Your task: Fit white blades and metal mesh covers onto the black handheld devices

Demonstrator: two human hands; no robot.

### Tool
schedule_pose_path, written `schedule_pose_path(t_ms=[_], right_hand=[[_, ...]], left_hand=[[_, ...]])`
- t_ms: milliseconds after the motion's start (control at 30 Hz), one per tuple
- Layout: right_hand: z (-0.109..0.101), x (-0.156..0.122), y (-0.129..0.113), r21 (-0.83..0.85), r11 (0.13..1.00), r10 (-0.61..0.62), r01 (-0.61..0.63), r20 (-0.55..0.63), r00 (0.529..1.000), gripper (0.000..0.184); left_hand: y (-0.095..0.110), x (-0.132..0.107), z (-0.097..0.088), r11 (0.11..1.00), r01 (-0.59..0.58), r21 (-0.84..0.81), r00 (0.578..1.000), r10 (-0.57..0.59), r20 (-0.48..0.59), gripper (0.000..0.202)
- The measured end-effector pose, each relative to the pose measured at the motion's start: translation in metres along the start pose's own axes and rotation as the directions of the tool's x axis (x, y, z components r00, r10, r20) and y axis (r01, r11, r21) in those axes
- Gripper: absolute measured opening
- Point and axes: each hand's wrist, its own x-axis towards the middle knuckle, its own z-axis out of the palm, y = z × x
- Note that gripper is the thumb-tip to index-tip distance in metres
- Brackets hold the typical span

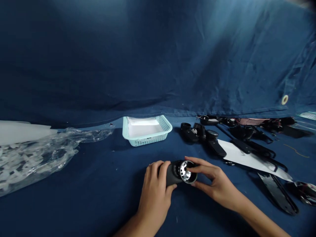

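Observation:
A dark device (173,173) with a rounded body and a round, cup-like end lies low over the blue cloth. Shiny silver metal (185,171) shows inside that end, whose opening faces up toward me. My left hand (156,184) is closed around the body, fingers over the top and thumb along the near side. At the round end, my right hand (209,176) grips the rim between thumb and fingers, with one fingertip reaching into the opening. The exact kind of device cannot be told.
A light-green plastic basket (148,140) with white lining stands ahead. On the left lies a clear plastic bag (41,161) of small whitish parts. Several black devices and parts (197,133) and a white sheet (237,154) spread across the right. A blue curtain (148,59) hangs behind.

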Motion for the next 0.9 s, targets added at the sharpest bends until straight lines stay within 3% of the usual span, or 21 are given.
schedule_pose_path(t_ms=[167, 300, 567, 767, 900], right_hand=[[-0.004, 0.001, 0.002, -0.084, 0.996, -0.024, 0.029, 0.061, 0.998, 0.044], [-0.011, 0.003, 0.005, -0.171, 0.981, -0.072, 0.095, 0.139, 0.988, 0.037], [-0.013, 0.006, 0.014, -0.128, 0.989, -0.056, 0.070, 0.111, 0.992, 0.034], [-0.011, 0.005, 0.015, -0.062, 0.998, -0.012, 0.018, 0.099, 0.995, 0.033], [-0.010, 0.005, 0.016, -0.081, 0.995, -0.054, 0.061, 0.083, 0.995, 0.039]], left_hand=[[-0.001, 0.001, 0.001, 1.000, 0.005, -0.018, 1.000, -0.005, 0.029, 0.062], [-0.002, 0.003, 0.001, 0.998, 0.013, -0.064, 0.999, -0.011, 0.046, 0.063], [-0.003, 0.004, 0.002, 0.996, -0.002, -0.092, 0.999, 0.007, 0.053, 0.063], [-0.004, 0.003, 0.001, 1.000, -0.021, 0.001, 0.998, 0.021, 0.058, 0.062], [-0.002, 0.006, 0.002, 0.997, -0.058, 0.052, 0.996, 0.055, 0.071, 0.059]])
